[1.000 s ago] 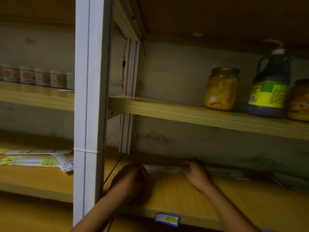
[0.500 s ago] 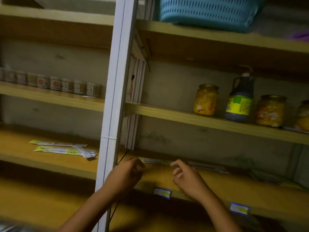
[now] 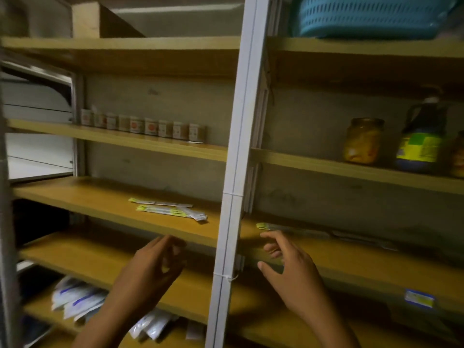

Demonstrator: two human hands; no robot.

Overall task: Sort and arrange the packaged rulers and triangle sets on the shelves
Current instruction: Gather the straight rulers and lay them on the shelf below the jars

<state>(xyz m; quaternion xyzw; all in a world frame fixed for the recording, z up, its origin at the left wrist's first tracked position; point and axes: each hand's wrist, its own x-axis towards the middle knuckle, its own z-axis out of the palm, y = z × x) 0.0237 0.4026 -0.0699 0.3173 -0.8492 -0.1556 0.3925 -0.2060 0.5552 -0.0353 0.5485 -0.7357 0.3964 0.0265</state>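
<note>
Flat glossy ruler packs [image 3: 167, 209] (long, thin) on smooth wooden shelf [image 3: 100, 199]

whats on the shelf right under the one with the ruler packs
On the left bay, the shelf below the ruler packs looks bare where visible. The left hand covers part of it, so that patch is hidden. White plastic packets lie one level further down.

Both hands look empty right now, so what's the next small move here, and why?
Probably reach the left hand to the loose ruler packs left of the white post. They lie crooked and overlapping, while the right hand hovers near a pack lying along the shelf back.
</note>
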